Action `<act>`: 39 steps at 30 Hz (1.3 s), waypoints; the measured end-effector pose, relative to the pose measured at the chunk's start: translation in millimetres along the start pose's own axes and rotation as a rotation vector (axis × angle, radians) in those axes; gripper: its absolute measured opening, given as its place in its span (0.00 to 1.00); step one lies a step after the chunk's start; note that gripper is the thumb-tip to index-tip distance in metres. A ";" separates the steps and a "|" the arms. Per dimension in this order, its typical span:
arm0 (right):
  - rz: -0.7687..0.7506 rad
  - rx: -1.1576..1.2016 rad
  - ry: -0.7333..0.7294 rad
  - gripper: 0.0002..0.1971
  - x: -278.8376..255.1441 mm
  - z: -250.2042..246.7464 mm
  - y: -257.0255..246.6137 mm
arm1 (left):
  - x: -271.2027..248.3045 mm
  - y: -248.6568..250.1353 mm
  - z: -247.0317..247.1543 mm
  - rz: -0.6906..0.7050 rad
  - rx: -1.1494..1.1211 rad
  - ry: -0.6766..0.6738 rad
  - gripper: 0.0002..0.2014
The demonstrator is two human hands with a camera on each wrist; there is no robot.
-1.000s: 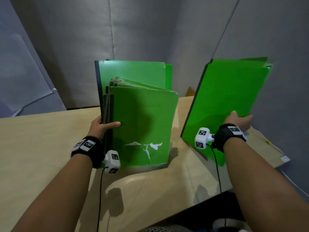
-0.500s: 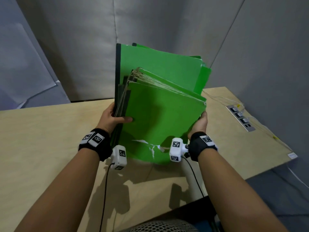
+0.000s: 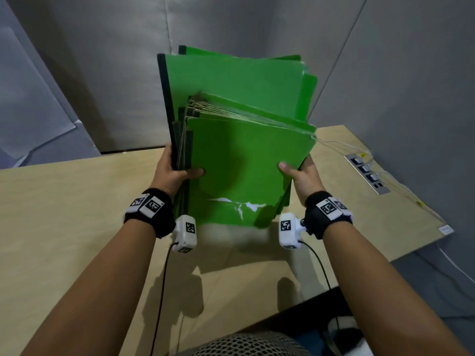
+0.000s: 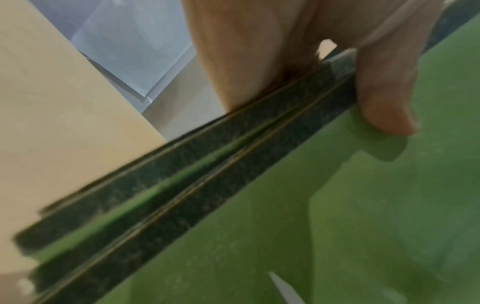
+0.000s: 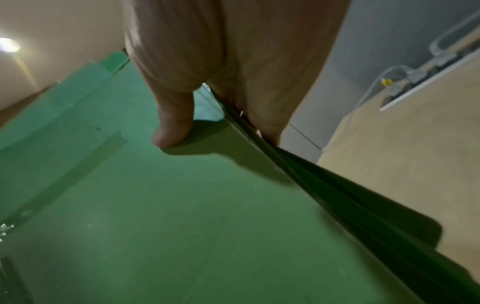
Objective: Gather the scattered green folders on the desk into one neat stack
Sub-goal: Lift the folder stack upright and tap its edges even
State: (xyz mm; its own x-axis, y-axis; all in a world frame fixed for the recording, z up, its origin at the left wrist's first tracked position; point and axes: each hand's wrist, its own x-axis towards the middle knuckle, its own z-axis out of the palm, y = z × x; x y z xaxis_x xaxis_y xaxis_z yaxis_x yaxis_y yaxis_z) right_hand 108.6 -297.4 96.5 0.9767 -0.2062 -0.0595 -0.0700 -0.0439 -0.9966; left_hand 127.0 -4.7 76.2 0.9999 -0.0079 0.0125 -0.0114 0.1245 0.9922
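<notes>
Head view: a bundle of flat green card folders with dark spine strips (image 3: 246,160) is held upright over the pale wooden bench (image 3: 64,214), lower edges at or just above its surface; contact cannot be told.
Left hand (image 3: 171,173): curled round the spine side of the bundle, thumb laid on the front cover, fingers hidden behind.
Right hand (image 3: 302,177): pinched on the open side, thumb on the front cover, fingers behind.
Alignment: two taller folders stand at the back, shorter ones in front; top edges are stepped and fanned.
Step in hand: judged to be squaring of the gathered bundle; gathering looks done, as no loose folder is seen on the bench.
Next move: tapping of the lower edges on the bench is called for, then laying flat.
Left wrist view: dark spine strips (image 4: 207,174) are shown close, layered and slightly offset, with the thumb (image 4: 384,98) pressed on green card.
Right wrist view: the open edges and the thumb's (image 5: 171,123) pinch are shown.
Head view only: a grey power strip with white cables (image 3: 367,173) lies at the bench's right.
</notes>
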 end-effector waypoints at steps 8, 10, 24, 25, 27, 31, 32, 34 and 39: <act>0.011 0.069 -0.019 0.30 -7.7 0.4 -12.2 | 4.4 21.6 11.9 -0.044 0.036 -0.143 0.53; 0.024 0.106 -0.030 0.23 -13.3 8.4 -17.1 | 1.1 27.0 9.3 -0.046 -0.015 -0.124 0.57; -0.102 0.218 0.181 0.45 -21.3 33.8 -73.6 | 5.8 80.8 15.6 0.014 -0.032 0.045 0.38; -0.105 0.202 0.183 0.37 -22.1 35.3 -81.9 | 5.4 84.1 17.3 0.012 -0.044 0.049 0.35; -0.123 0.165 0.191 0.15 -15.9 32.9 -87.0 | 5.1 86.2 18.9 -0.003 -0.063 0.082 0.27; -0.136 0.122 0.240 0.07 -9.8 30.5 -79.8 | 5.4 85.5 21.2 -0.011 -0.042 0.085 0.09; -0.119 0.125 0.252 0.08 -9.4 31.0 -75.5 | 6.2 87.0 22.1 -0.020 -0.027 0.085 0.09; -0.078 0.140 0.304 0.08 -9.3 33.2 -67.7 | 7.8 90.1 23.7 -0.048 0.024 0.083 0.11; -0.032 0.158 0.395 0.14 -9.8 38.4 -69.3 | 17.1 101.3 24.8 -0.187 0.120 0.112 0.10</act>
State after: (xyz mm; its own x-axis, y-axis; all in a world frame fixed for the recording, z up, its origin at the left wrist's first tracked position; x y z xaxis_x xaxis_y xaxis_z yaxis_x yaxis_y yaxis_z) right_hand 111.6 -254.7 163.9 0.8227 -0.5675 -0.0326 0.0212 0.0879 -0.9959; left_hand 142.8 -16.8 180.0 0.9794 0.0908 -0.1804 0.1800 0.0127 0.9836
